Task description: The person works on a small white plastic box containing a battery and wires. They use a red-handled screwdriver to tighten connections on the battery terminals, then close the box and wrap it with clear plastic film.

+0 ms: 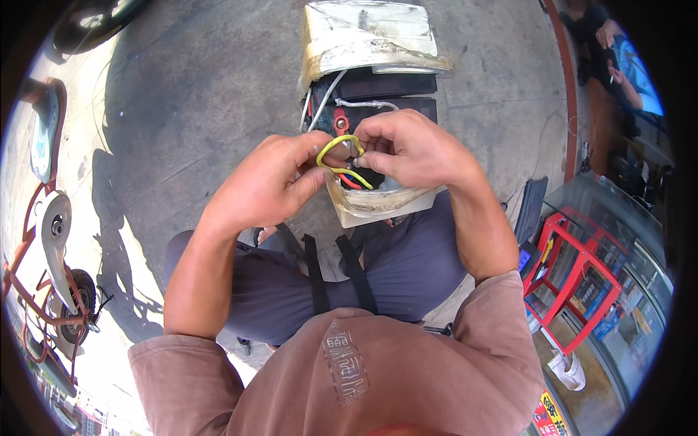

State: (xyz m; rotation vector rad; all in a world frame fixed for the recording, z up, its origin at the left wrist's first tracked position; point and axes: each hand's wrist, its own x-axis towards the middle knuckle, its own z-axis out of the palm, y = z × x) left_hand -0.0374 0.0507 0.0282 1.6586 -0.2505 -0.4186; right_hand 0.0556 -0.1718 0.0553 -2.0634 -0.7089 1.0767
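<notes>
A thick yellow wire (321,150) curls in a loop between my hands, over a white casing (371,33) with dark blocks inside. My left hand (273,178) is closed, its thumb and fingers pinching the loop's left side. With bent fingers, my right hand (411,151) grips the wire's upper end, where a small metallic bit shows at the fingertips. Below the loop, a short red wire (349,182) and the wire's other end lie near the casing's near wall (363,207). A red part with a round bolt (340,124) sits just beyond my fingers.
Grey-white leads (331,94) run along the casing's left side by a black block (389,83). At the right are a red frame (574,291) and a glass case (640,240). A rusty bike-like frame (51,291) stands left. Another person (632,69) is at the upper right.
</notes>
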